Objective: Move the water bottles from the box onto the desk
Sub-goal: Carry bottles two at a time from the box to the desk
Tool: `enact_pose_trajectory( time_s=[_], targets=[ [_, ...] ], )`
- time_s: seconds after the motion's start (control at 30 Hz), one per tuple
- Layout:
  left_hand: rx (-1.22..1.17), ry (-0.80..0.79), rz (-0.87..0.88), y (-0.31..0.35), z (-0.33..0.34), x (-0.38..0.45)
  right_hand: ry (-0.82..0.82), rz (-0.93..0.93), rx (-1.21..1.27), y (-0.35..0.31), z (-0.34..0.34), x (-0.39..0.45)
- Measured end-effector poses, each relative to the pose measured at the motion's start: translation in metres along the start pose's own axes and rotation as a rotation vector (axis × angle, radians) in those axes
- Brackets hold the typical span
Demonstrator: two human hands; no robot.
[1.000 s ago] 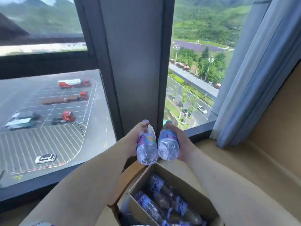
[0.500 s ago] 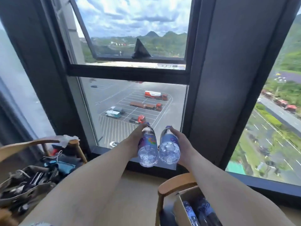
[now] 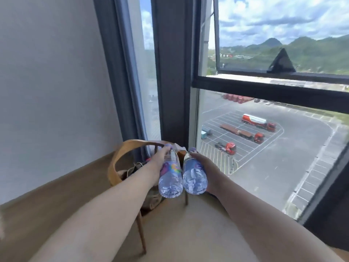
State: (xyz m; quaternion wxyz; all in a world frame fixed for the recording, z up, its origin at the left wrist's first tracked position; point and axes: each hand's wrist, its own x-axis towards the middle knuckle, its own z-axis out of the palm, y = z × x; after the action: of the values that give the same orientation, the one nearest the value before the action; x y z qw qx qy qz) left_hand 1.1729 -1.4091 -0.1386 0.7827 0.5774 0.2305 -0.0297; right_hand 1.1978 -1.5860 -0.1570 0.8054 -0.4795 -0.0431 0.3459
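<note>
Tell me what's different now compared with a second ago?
The view has swung left: the cardboard box of bottles has gone out of sight, and a wooden chair by the wall has come in. The left hand and right hand grip the same two water bottles, side by side, as before.

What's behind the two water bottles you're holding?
Behind the left bottle and right bottle stands a wooden chair with stuff piled on its seat. The bottles and arms cover most of that pile.
</note>
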Motion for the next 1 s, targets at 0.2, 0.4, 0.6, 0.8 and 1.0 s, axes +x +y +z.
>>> enact_pose_trajectory(
  time_s=[0.2, 0.4, 0.6, 0.8, 1.0],
  targets=[
    [-0.045, 0.19, 0.052, 0.028, -0.166, -0.026, -0.107, 0.164, -0.143, 0.062, 0.134, 0.081],
    [-0.188, 0.414, 0.065, 0.048, -0.308, -0.072, -0.27, 0.276, -0.173, 0.126, 0.263, 0.143],
    [-0.268, 0.641, 0.02, 0.06, -0.427, -0.115, -0.491, 0.396, -0.267, 0.193, 0.381, 0.201],
    [-0.351, 0.868, 0.127, 0.079, -0.532, -0.135, -0.756, 0.488, -0.339, 0.254, 0.496, 0.262],
    [-0.406, 1.05, 0.166, 0.126, -0.624, -0.143, -0.958, 0.542, -0.45, 0.284, 0.607, 0.323]
  ],
)
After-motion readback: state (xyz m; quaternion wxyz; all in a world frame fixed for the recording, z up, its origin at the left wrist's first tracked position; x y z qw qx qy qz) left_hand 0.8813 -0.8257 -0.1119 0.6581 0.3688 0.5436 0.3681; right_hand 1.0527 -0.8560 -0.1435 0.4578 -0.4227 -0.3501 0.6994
